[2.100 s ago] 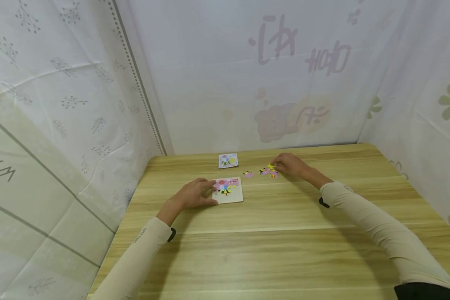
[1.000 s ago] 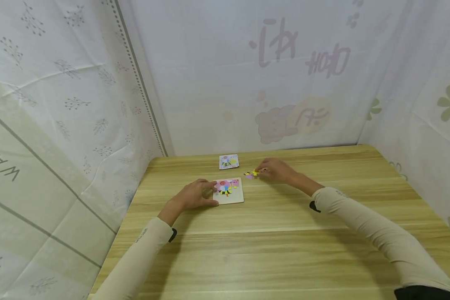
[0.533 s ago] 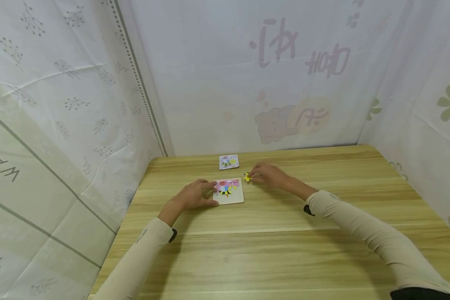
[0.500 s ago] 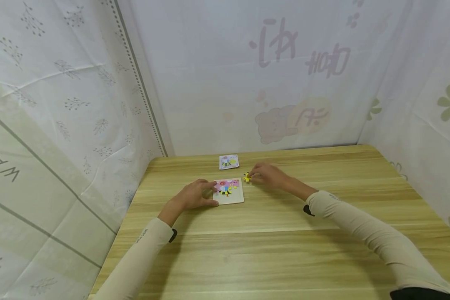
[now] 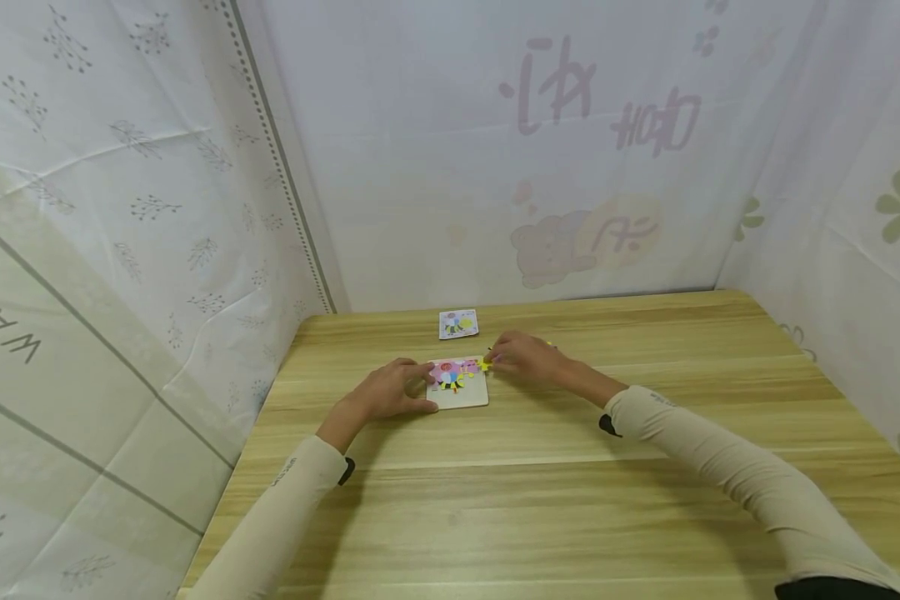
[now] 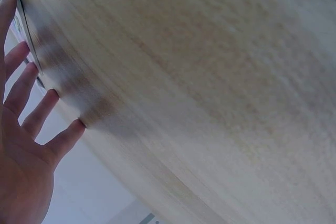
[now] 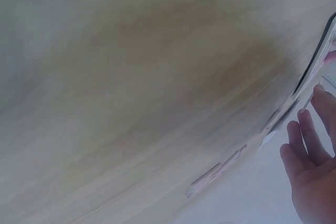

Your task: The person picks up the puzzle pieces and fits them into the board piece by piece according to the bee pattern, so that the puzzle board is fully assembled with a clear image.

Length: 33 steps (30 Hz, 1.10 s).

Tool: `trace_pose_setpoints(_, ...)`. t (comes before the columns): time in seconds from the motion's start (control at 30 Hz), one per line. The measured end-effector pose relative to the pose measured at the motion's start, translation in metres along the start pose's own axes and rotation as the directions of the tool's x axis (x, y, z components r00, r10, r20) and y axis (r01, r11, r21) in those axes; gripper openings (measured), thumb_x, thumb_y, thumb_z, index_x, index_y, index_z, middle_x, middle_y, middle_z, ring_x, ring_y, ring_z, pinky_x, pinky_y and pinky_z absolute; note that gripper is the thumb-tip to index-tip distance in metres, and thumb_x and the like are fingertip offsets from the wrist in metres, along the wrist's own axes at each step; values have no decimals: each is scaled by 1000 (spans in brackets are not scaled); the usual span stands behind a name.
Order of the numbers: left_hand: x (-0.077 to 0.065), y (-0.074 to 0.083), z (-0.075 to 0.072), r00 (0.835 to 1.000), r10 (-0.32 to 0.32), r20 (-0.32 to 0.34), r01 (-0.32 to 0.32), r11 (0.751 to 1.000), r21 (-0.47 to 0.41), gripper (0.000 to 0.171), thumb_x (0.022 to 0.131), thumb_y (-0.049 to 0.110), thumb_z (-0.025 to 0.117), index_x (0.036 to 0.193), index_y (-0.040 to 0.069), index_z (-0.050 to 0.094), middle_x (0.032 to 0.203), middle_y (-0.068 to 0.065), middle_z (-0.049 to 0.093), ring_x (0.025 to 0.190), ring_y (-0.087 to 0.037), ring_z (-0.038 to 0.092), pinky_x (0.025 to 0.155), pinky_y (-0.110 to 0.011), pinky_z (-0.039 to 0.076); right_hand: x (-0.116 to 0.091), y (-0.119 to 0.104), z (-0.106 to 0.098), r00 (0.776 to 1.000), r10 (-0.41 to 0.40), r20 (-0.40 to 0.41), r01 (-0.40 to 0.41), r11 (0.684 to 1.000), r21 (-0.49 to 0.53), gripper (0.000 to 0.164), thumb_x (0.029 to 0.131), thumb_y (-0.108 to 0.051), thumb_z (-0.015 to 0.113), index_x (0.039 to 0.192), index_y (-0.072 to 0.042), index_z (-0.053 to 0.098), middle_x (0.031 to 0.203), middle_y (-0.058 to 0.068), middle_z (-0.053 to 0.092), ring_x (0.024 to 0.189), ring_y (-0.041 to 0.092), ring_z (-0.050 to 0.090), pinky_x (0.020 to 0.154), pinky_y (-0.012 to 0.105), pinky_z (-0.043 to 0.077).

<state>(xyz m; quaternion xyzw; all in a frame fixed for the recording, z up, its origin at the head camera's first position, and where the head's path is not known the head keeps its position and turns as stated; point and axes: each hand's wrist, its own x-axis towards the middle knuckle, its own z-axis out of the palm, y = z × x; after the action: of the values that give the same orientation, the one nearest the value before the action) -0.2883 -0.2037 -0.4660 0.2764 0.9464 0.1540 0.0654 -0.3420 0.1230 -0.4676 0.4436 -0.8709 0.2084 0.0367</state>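
A pale puzzle board [image 5: 468,398] lies on the wooden table, its upper part filled with pink, yellow and striped bee picture pieces. My left hand [image 5: 386,390] rests at the board's left edge, thumb low and fingers above. In the left wrist view the fingers of the left hand [image 6: 26,129] look spread and fairly straight. At the board's upper right corner, my right hand [image 5: 528,358] pinches a yellow puzzle piece [image 5: 485,364]. The right wrist view has the right hand [image 7: 315,177] close beside the board [image 7: 317,59], a thin piece between thumb and finger.
A small picture card [image 5: 458,323] with a bee lies behind the board. Loose puzzle pieces [image 7: 216,176] lie on the table past the right hand; in the head view that hand mostly hides them. Patterned curtains [image 5: 420,167] border the table's back and sides.
My right hand has moved left from the loose pieces to the board's upper right corner, carrying the yellow puzzle piece. The left hand has stayed at the board.
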Motion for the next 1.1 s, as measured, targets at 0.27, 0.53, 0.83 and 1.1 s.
trace_pose_setpoints(0.27, -1, 2, -2, 1000, -6, 7, 6, 1000, -5, 78, 88, 61, 76, 149, 17, 58, 145, -8, 61, 142, -33, 47, 114, -55, 41, 4, -10, 5, 999, -15, 36, 15, 1000, 3, 16, 98, -15, 74, 112, -9, 80, 111, 7, 70, 100, 21, 68, 87, 36, 58)
trace_pose_setpoints(0.53, -1, 2, -2, 1000, -10, 6, 10, 1000, -14, 80, 88, 61, 76, 150, 15, 57, 144, -7, 61, 142, -33, 47, 114, -55, 41, 7, -18, 10, 997, -40, 59, 38, 999, 32, 18, 100, -17, 72, 115, -10, 79, 114, 6, 70, 107, 19, 66, 92, 36, 56)
trace_pose_setpoints(0.83, -2, 2, -1, 1000, -1, 7, 1, 1000, -7, 79, 89, 61, 75, 150, 15, 57, 143, -8, 62, 142, -33, 48, 114, -55, 41, 10, -25, 17, 997, -27, 73, 28, 1000, -4, 19, 100, -22, 72, 115, -12, 79, 116, 6, 70, 109, 20, 64, 92, 39, 56)
trace_pose_setpoints(1.1, -1, 0, -1, 1000, 5, 5, -5, 1000, 0, 79, 88, 62, 75, 150, 15, 57, 144, -8, 62, 142, -33, 48, 113, -55, 42, 13, -23, 23, 997, -23, 68, 26, 999, -47, 20, 101, -26, 72, 115, -15, 80, 115, 3, 70, 107, 17, 64, 90, 35, 56)
